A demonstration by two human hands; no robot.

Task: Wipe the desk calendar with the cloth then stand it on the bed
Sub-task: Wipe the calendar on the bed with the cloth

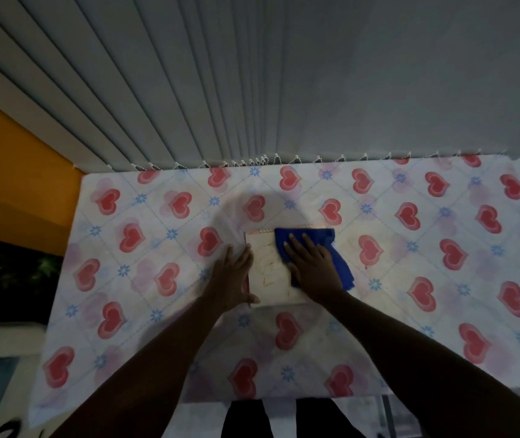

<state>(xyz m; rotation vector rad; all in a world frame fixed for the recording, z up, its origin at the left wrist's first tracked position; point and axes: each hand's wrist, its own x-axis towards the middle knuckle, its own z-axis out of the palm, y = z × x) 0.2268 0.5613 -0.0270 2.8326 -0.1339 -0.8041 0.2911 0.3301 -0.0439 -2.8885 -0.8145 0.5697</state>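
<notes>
Wiping underway: right hand (312, 263) presses blue cloth (315, 245) flat-fingered on calendar (274, 276) lying on bed (442, 279); left hand (233, 279) fingers released, steadying its edge. Standing remains.

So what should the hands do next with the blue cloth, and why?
Probably slide the right hand and the blue cloth leftward across the calendar. The cloth covers only its right part, and the bare left part shows brownish marks. The left hand presses the calendar's left edge, so it looks steadied on the bed. It lies flat, so standing it up comes later.
</notes>
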